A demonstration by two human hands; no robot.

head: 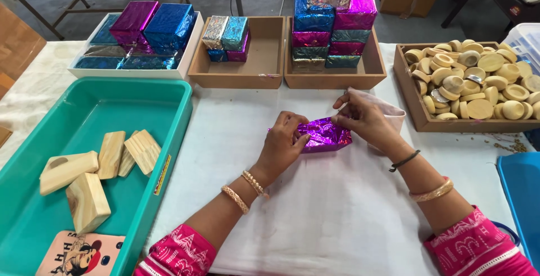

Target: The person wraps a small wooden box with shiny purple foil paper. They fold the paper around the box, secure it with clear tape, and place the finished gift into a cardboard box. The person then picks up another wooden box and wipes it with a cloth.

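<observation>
Hands [281, 141] [363, 118] hide foil-wrapped block [326, 135] (ends covered).

Wooden blocks [95, 169] lie in left tub [169, 93]; wrapped parcel [325, 135] centre; discs [478, 79] right.

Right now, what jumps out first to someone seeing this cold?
The purple foil package at the table's centre, pinched between the left hand and right hand. Behind it, a stack of shiny blue, magenta and silver wrapped blocks fills a wooden tray. Bare wooden blocks lie in the teal tub on the left, and round wooden pieces heap in a tray on the right.
</observation>
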